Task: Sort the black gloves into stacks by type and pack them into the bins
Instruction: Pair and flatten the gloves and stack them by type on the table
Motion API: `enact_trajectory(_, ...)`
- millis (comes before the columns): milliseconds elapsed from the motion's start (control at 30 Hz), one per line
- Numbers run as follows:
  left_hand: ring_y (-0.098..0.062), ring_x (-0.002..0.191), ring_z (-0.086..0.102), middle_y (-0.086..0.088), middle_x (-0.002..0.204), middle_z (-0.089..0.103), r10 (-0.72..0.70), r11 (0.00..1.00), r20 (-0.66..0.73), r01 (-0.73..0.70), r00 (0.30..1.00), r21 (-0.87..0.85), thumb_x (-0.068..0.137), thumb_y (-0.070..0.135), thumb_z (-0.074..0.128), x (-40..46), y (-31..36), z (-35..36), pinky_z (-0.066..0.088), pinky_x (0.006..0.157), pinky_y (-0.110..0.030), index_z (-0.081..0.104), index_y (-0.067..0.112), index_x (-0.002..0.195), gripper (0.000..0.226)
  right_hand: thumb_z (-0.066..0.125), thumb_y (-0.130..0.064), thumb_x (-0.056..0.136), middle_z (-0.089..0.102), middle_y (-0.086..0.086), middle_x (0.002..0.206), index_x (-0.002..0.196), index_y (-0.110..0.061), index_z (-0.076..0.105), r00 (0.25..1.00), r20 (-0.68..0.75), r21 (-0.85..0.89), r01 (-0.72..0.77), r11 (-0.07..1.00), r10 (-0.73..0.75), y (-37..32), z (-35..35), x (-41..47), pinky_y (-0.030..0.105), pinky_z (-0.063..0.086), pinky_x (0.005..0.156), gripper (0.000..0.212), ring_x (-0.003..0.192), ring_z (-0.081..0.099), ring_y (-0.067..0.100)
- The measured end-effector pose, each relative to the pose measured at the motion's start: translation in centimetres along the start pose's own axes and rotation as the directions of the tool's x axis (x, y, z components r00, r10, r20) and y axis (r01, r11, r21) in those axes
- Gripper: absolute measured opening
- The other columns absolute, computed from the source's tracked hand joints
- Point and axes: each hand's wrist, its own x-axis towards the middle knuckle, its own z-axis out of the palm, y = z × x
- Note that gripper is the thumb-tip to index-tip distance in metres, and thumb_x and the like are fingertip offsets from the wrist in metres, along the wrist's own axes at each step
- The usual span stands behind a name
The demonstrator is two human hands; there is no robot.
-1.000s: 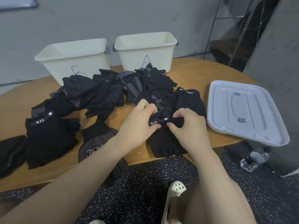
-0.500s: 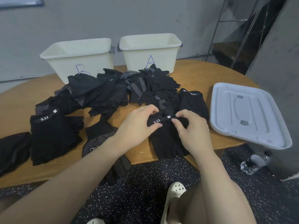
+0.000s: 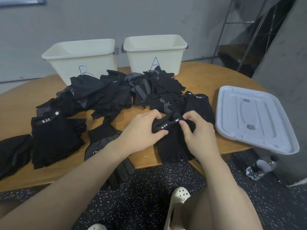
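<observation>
I pinch the soft, limp glove (image 3: 172, 140) at its cuff with left hand (image 3: 141, 130) and right hand (image 3: 197, 131).

the left hand (image 3: 142, 130) and right hand (image 3: 197, 130) cover the middle of the 5.11 glove (image 3: 172, 143). left of it, the picture's edge crops a dark glove pile (image 3: 11, 153).
</observation>
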Motion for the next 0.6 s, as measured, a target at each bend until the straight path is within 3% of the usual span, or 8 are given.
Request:
enact_trajectory(200,-0.005,0.069,0.06,0.011,0.083,0.068,-0.021,0.998,0.039,0.023,0.999,-0.055,0.093,0.04,0.071,0.02,0.08,-0.21,0.046,0.064,-0.03,0.052,0.03,0.102,0.023,0.057,-0.029,0.102,0.066,-0.007,0.094,0.099,-0.027,0.053,0.999,-0.025,0.045,0.048,0.998,-0.047,0.04,-0.09,-0.13,0.037,0.045,0.075,0.005,0.088,0.061,0.016)
enact_trajectory(333,-0.005,0.061,0.058,0.008,0.073,0.063,-0.039,0.997,0.044,0.042,0.998,-0.064,0.099,0.045,0.062,-0.05,0.27,-0.41,0.038,0.055,-0.027,0.053,0.029,0.109,0.02,0.056,-0.028,0.103,0.066,-0.007,0.092,0.098,-0.027,0.051,0.999,-0.02,0.08,0.049,0.996,-0.048,-0.03,-0.17,-0.22,0.037,0.042,0.071,0.008,0.08,0.058,0.012)
enact_trajectory(400,-0.008,0.06,0.058,0.004,0.072,0.064,-0.045,0.996,0.047,0.048,0.998,-0.079,0.101,0.046,0.059,-0.17,0.37,-0.41,0.046,0.058,-0.033,0.052,0.029,0.113,0.022,0.056,-0.028,0.103,0.066,-0.01,0.092,0.097,-0.028,0.051,0.999,-0.022,0.085,0.047,0.995,-0.045,-0.01,-0.21,-0.19,0.034,0.044,0.073,0.008,0.086,0.06,0.01)
enact_trajectory(500,-0.012,0.064,0.062,0.001,0.078,0.068,-0.061,0.991,0.063,0.067,0.996,-0.112,0.101,0.045,0.058,-0.3,0.39,-0.45,0.054,0.068,-0.042,0.051,0.03,0.112,0.02,0.062,-0.028,0.1,0.065,-0.021,0.092,0.096,-0.029,0.054,0.999,-0.023,0.11,0.025,0.994,-0.022,-0.09,-0.39,-0.16,0.016,0.042,0.076,0.008,0.094,0.06,-0.002)
enact_trajectory(600,-0.019,0.071,0.064,0.0,0.082,0.068,-0.066,0.984,0.066,0.076,0.996,-0.161,0.101,0.041,0.06,-0.36,0.55,-0.55,0.054,0.073,-0.047,0.05,0.03,0.107,0.016,0.068,-0.028,0.096,0.068,-0.019,0.097,0.106,-0.032,0.057,0.999,-0.004,0.172,-0.041,0.984,0.043,-0.08,-0.55,-0.05,0.014,0.044,0.078,0.015,0.097,0.061,-0.003)
